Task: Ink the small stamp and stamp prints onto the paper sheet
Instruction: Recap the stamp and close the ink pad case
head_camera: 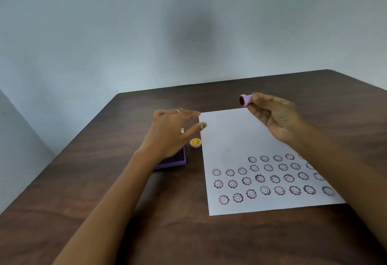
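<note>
Holding the small stamp up in the air, our right hand pinches its round purple body between the thumb and the fingertips. The stamp is a short smooth tube, lying on its side, and its dark inky end faces to the left. It hangs above the far edge of the paper, not touching it.

The paper is a flat white sheet on a dark brown table with a wood grain look. The near half of the sheet is covered with rows of little purple prints. Each print is a smiley face inside a wavy flower shape. Some are dark and some are faint.

Our left hand floats over the ink pad with its fingers spread wide, gripping nothing. We see thin rings on two fingers. The ink pad is a flat purple box, mostly hidden under the hand. Just beside it sits a small round cap with a yellow smiley face on top.
</note>
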Demonstrator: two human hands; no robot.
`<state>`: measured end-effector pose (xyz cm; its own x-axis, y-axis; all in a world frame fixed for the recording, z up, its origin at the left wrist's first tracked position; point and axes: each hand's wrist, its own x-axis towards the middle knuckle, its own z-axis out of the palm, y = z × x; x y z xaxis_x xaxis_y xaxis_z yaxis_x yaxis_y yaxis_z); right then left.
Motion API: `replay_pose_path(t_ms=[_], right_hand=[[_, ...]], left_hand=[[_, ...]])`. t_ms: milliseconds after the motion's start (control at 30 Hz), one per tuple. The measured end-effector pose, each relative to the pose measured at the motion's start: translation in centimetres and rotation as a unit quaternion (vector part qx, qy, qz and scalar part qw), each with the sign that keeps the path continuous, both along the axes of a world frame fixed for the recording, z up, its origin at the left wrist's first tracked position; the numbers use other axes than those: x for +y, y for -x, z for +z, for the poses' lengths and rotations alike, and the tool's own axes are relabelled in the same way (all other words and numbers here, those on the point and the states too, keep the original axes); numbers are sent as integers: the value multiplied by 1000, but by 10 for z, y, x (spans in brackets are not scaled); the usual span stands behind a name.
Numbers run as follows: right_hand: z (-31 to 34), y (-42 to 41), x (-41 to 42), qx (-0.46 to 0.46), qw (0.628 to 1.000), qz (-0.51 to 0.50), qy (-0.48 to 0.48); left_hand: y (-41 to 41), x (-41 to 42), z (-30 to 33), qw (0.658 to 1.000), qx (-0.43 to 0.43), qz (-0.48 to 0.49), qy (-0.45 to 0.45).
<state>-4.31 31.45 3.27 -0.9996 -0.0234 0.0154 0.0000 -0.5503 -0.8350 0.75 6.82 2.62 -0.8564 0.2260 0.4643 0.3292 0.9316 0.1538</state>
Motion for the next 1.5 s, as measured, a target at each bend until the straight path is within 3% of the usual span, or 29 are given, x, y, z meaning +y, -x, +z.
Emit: replay_pose_path(t_ms=[133, 400, 633, 767, 1000, 1267, 1500], right_hand=[[-2, 2, 0, 4, 1000, -17, -20], [-1, -5, -9, 11, 1000, 9, -22], [0, -8, -10, 12, 1000, 12, -21], [-1, -10, -13, 16, 999, 28, -16], [-1, -16, -20, 11, 997, 77, 12], [0, -23, -31, 28, 988, 145, 41], [-2, -27, -38, 70, 988, 135, -2]], left_hand=[[2, -14, 4, 1000, 24, 12, -1], [-1, -9, -5, 996, -87, -7, 16], [-3, -7, -4, 995, -97, -16, 11], [-8, 6, 1, 993, -36, -42, -104], [-20, 38, 7, 932, -26, -91, -349], [-17, 37, 7, 898, -11, -72, -434], [-16, 38, 8, 885, -19, -104, -454]])
